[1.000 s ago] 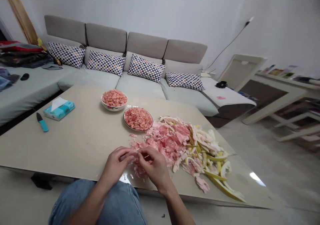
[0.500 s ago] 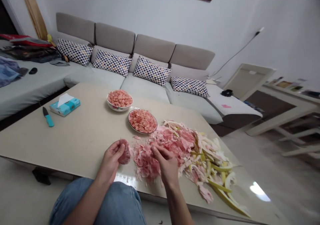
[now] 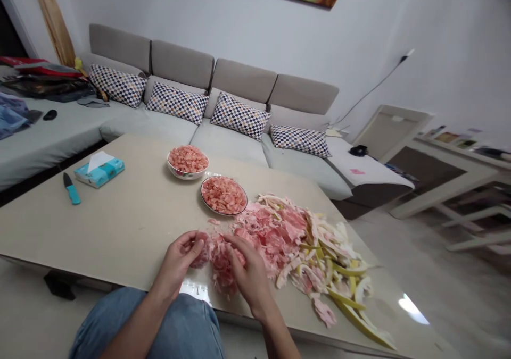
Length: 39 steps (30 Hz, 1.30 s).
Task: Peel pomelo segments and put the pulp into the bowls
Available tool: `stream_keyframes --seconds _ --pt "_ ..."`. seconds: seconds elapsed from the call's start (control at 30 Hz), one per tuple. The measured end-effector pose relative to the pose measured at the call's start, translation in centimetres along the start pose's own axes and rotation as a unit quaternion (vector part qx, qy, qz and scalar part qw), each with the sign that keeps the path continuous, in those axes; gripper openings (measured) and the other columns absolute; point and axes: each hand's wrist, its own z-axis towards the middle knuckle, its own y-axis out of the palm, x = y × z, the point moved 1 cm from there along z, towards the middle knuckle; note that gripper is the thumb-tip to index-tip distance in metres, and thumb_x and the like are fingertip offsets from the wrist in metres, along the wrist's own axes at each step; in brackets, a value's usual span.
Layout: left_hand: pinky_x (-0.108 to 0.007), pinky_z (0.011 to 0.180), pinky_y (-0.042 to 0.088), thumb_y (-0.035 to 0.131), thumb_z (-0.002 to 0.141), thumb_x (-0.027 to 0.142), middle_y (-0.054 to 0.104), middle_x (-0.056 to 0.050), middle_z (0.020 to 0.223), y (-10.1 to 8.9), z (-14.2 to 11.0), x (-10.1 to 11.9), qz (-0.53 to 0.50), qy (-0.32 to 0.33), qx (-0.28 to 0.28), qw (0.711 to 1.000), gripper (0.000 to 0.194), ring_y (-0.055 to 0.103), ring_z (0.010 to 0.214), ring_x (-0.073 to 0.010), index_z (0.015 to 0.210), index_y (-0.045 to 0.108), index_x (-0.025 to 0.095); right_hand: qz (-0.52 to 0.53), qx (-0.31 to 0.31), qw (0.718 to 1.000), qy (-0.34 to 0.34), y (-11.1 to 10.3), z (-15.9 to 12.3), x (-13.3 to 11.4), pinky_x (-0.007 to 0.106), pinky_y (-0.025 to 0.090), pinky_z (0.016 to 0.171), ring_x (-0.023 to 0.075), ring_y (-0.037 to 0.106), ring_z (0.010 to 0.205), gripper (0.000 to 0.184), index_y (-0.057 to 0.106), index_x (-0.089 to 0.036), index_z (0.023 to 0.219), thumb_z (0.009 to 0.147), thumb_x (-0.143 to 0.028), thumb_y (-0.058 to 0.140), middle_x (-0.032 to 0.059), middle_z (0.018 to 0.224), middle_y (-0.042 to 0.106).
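My left hand [image 3: 184, 253] pinches a pink pomelo segment [image 3: 202, 251] above the table's near side. Close by on its right, my right hand [image 3: 244, 266] has its fingers bent and drawn together over the pink peelings; what lies between the fingertips is hidden. A heap of pink membrane scraps [image 3: 275, 228] spreads beside and beyond my right hand. Thick yellow-green and white rind strips [image 3: 351, 284] lie at the heap's right. Behind my hands, a plate [image 3: 203, 202] holds peeled pink pulp, and a flowered bowl [image 3: 187, 176] farther back is heaped with the same.
The low beige table [image 3: 131, 215] also carries a teal-handled knife [image 3: 72, 191] and a blue tissue pack [image 3: 99, 173] at its left. A long grey sofa [image 3: 235, 146] with checked cushions stands along the far side. My knee [image 3: 159, 322] is against the near edge.
My right hand has moved left, from over the peelings to close beside the segment in my left hand. The left hand stays nearly in place, and the view has shifted slightly.
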Motion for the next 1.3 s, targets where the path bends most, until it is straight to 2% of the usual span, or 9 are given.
stream_keyframes --seconds 0.13,0.27,0.47,0.6,0.73,0.9,1.0,1.1,1.3 --pt "-0.024 0.07 0.052 0.074 0.074 0.041 0.073 -0.007 0.096 0.1 -0.2 -0.2 0.06 0.01 -0.035 0.998 0.035 0.067 0.084 -0.0184 0.098 0.07 0.017 0.033 -0.026 0.998 -0.036 0.8 0.2 -3.0 0.033 0.051 0.083 0.0212 0.065 0.093 0.019 0.071 -0.022 0.104 0.087 -0.025 0.061 0.0086 0.1 0.071" --pt "-0.028 0.077 0.052 0.072 0.076 0.039 0.072 -0.007 0.094 -0.2 -0.1 -0.2 0.117 0.064 -0.049 0.99 0.028 0.066 0.088 -0.0205 0.095 0.072 0.018 0.029 -0.025 0.998 -0.043 0.9 0.9 -3.7 0.029 0.05 0.069 0.0179 0.063 0.073 0.013 0.073 -0.019 0.086 0.086 -0.019 0.06 0.006 0.078 0.07" --pt "-0.029 0.08 0.05 0.072 0.077 0.034 0.07 -0.007 0.091 -0.5 0.0 -0.1 0.195 0.139 -0.045 0.97 0.02 0.064 0.087 -0.0208 0.09 0.075 0.019 0.059 -0.068 0.993 0.076 1.2 1.2 -2.8 0.021 0.041 0.048 0.0128 0.056 0.052 0.012 0.068 -0.016 0.068 0.078 -0.021 0.062 0.0012 0.06 0.063" --pt "-0.025 0.075 0.049 0.074 0.076 0.033 0.07 -0.007 0.09 -0.4 -0.2 -0.2 0.134 0.099 -0.057 0.984 0.021 0.064 0.084 -0.0187 0.089 0.074 0.018 0.101 -0.06 0.984 0.136 2.0 1.0 -2.5 0.02 0.038 0.041 0.011 0.052 0.043 0.016 0.063 -0.015 0.065 0.077 -0.025 0.06 -0.0008 0.053 0.06" --pt "-0.018 0.065 0.046 0.077 0.073 0.033 0.069 -0.004 0.082 -0.2 -0.3 0.2 -0.03 0.021 -0.028 0.999 0.024 0.06 0.071 -0.0113 0.089 0.073 0.016 0.111 -0.073 0.981 0.139 2.0 0.8 -2.0 0.021 0.041 0.042 0.0115 0.052 0.042 0.023 0.063 -0.015 0.067 0.081 -0.032 0.058 -0.0012 0.051 0.059" --pt "-0.017 0.069 0.047 0.083 0.067 0.031 0.067 -0.002 0.083 -0.1 -0.1 0.9 -0.138 -0.007 0.011 0.99 0.03 0.059 0.073 -0.0087 0.09 0.072 0.015 0.062 -0.035 0.99 0.119 -1.0 0.8 0.5 0.024 0.042 0.05 0.0137 0.053 0.051 0.034 0.06 -0.017 0.062 0.084 -0.043 0.059 0.0006 0.056 0.058" --pt "-0.017 0.067 0.047 0.083 0.067 0.03 0.067 -0.003 0.083 0.1 -0.1 0.8 -0.142 -0.014 0.005 0.99 0.03 0.059 0.071 -0.0091 0.09 0.073 0.014 0.02 -0.014 0.995 0.094 -2.4 0.8 1.6 0.028 0.047 0.062 0.0179 0.058 0.067 0.022 0.069 -0.017 0.082 0.081 -0.039 0.064 0.006 0.079 0.067" --pt "-0.017 0.067 0.047 0.081 0.069 0.031 0.068 -0.004 0.085 0.2 -0.3 0.6 -0.097 -0.01 0.001 0.995 0.03 0.06 0.074 -0.01 0.093 0.073 0.014 -0.013 -0.031 0.999 0.039 -1.9 0.3 0.6 0.03 0.05 0.066 0.019 0.062 0.075 0.029 0.068 -0.022 0.11 0.085 -0.034 0.06 0.009 0.099 0.068" --pt "-0.024 0.07 0.052 0.076 0.073 0.037 0.071 -0.007 0.092 0.2 -0.6 0.1 0.019 0.01 -0.026 0.999 0.03 0.065 0.082 -0.0167 0.094 0.071 0.016 -0.028 -0.045 0.998 -0.036 1.5 -0.3 -3.5 0.026 0.047 0.062 0.0158 0.061 0.068 0.017 0.07 -0.019 0.095 0.089 -0.024 0.056 0.0068 0.084 0.068"
